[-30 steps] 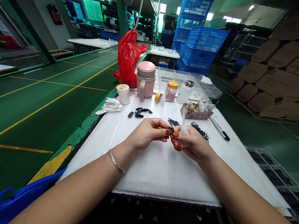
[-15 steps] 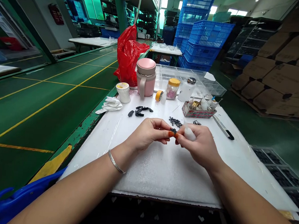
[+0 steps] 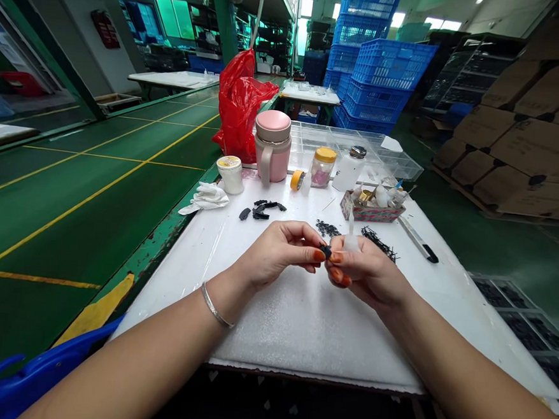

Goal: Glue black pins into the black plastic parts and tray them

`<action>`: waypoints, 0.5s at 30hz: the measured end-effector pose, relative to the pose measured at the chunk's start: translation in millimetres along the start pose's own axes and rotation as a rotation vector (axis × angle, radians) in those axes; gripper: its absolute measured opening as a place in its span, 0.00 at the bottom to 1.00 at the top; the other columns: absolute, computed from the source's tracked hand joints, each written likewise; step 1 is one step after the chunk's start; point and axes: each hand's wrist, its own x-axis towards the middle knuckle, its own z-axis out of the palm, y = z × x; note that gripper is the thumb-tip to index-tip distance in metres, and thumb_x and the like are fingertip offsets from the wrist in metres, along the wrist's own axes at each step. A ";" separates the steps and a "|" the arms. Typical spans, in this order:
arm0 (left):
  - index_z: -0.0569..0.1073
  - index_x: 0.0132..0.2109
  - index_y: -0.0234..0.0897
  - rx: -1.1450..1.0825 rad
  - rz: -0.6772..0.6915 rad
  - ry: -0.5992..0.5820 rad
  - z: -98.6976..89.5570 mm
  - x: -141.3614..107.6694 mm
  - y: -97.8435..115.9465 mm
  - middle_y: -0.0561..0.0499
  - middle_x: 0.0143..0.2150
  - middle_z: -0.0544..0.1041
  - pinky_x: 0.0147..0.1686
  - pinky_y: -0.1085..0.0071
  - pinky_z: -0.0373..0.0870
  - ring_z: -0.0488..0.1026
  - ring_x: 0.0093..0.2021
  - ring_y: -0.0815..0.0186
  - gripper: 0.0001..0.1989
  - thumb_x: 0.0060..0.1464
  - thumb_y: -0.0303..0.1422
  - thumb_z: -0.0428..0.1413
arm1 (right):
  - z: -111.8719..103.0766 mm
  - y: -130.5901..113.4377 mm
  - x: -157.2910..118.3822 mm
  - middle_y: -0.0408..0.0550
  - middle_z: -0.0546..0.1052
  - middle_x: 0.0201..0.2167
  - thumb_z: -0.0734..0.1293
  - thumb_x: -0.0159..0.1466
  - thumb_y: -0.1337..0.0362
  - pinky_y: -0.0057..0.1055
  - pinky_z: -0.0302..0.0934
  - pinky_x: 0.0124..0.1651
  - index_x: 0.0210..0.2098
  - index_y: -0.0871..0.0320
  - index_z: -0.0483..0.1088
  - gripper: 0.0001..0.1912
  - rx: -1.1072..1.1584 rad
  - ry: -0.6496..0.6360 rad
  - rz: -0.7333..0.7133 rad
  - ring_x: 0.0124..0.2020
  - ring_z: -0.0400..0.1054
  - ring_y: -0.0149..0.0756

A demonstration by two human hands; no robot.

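Closely held: small black part [image 3: 325,252].
Left hand [image 3: 269,253] and right hand [image 3: 373,273] pinch it, likely for steadiness; the right cradles a translucent white nozzle bottle [image 3: 352,242].

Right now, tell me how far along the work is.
Possibly done: the dark parts in the tray at the right, though I cannot tell whether they are finished. In hand: the left hand and right hand pinch one small black part; the right also holds a whitish bottle. Apparently left to do: loose black pieces, small bits and thin sticks.
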 end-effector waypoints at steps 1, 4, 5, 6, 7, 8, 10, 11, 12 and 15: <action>0.77 0.32 0.29 -0.003 0.003 -0.009 -0.2 0.2 -0.2 0.50 0.28 0.75 0.26 0.78 0.70 0.72 0.26 0.71 0.14 0.41 0.31 0.72 | -0.3 0.9 1.2 0.43 0.70 0.17 0.74 0.55 0.64 0.23 0.49 0.22 0.21 0.61 0.70 0.11 0.065 -0.028 0.046 0.18 0.58 0.25; 0.77 0.32 0.29 -0.002 0.002 -0.018 -1.0 0.9 -0.8 0.49 0.28 0.76 0.26 0.78 0.71 0.72 0.26 0.72 0.13 0.41 0.31 0.72 | -0.8 3.0 3.1 0.43 0.69 0.16 0.74 0.53 0.64 0.22 0.46 0.20 0.22 0.61 0.70 0.11 0.148 -0.062 0.108 0.17 0.55 0.23; 0.77 0.32 0.29 0.001 0.001 -0.010 -1.3 1.0 -1.0 0.49 0.28 0.76 0.26 0.78 0.71 0.72 0.26 0.72 0.13 0.42 0.31 0.72 | -0.7 3.3 3.0 0.42 0.70 0.17 0.74 0.54 0.64 0.22 0.47 0.21 0.23 0.61 0.70 0.11 0.138 -0.056 0.096 0.17 0.56 0.24; 0.77 0.32 0.29 0.005 0.003 0.002 -1.6 1.2 -1.0 0.50 0.29 0.76 0.26 0.78 0.71 0.72 0.27 0.71 0.13 0.42 0.31 0.72 | -0.6 3.5 2.5 0.42 0.70 0.17 0.74 0.55 0.64 0.23 0.48 0.22 0.23 0.61 0.70 0.11 0.108 -0.041 0.070 0.18 0.57 0.24; 0.77 0.32 0.30 0.008 0.007 0.014 -1.9 1.3 -1.1 0.50 0.29 0.76 0.26 0.78 0.71 0.72 0.27 0.71 0.13 0.42 0.31 0.71 | -0.3 3.5 1.8 0.42 0.71 0.18 0.74 0.56 0.63 0.23 0.50 0.23 0.23 0.60 0.70 0.11 0.057 -0.018 0.032 0.19 0.58 0.25; 0.78 0.32 0.30 0.012 0.012 0.024 -2.2 1.3 -1.0 0.50 0.29 0.76 0.26 0.78 0.71 0.72 0.27 0.71 0.12 0.42 0.31 0.71 | -0.1 3.4 0.8 0.43 0.71 0.19 0.74 0.57 0.63 0.23 0.52 0.24 0.24 0.60 0.70 0.11 -0.013 0.005 -0.011 0.20 0.60 0.25; 0.78 0.33 0.30 0.027 0.021 0.028 -3.2 1.1 -0.4 0.50 0.31 0.76 0.27 0.78 0.71 0.72 0.28 0.71 0.12 0.43 0.31 0.71 | 0.3 2.7 -1.5 0.43 0.73 0.21 0.73 0.60 0.62 0.25 0.55 0.27 0.25 0.60 0.71 0.11 -0.182 0.052 -0.105 0.22 0.62 0.27; 0.78 0.33 0.31 0.034 0.024 0.025 -3.9 0.9 0.0 0.49 0.32 0.76 0.27 0.78 0.71 0.73 0.29 0.71 0.11 0.43 0.31 0.71 | 0.4 2.2 -2.5 0.44 0.74 0.22 0.73 0.60 0.61 0.25 0.56 0.28 0.26 0.59 0.71 0.11 -0.264 0.072 -0.147 0.23 0.63 0.28; 0.78 0.33 0.31 0.042 0.024 0.020 -4.8 0.6 0.6 0.49 0.32 0.77 0.27 0.78 0.70 0.73 0.30 0.70 0.11 0.44 0.31 0.70 | 0.4 1.6 -3.4 0.44 0.74 0.22 0.73 0.61 0.60 0.25 0.57 0.28 0.26 0.59 0.71 0.11 -0.336 0.087 -0.180 0.24 0.64 0.28; 0.79 0.35 0.32 0.068 0.008 0.003 -8.2 -0.6 2.4 0.49 0.34 0.77 0.29 0.77 0.70 0.73 0.32 0.69 0.10 0.45 0.31 0.69 | 0.6 -1.1 -5.3 0.44 0.74 0.22 0.72 0.61 0.58 0.26 0.57 0.28 0.27 0.59 0.71 0.13 -0.489 0.127 -0.219 0.23 0.65 0.29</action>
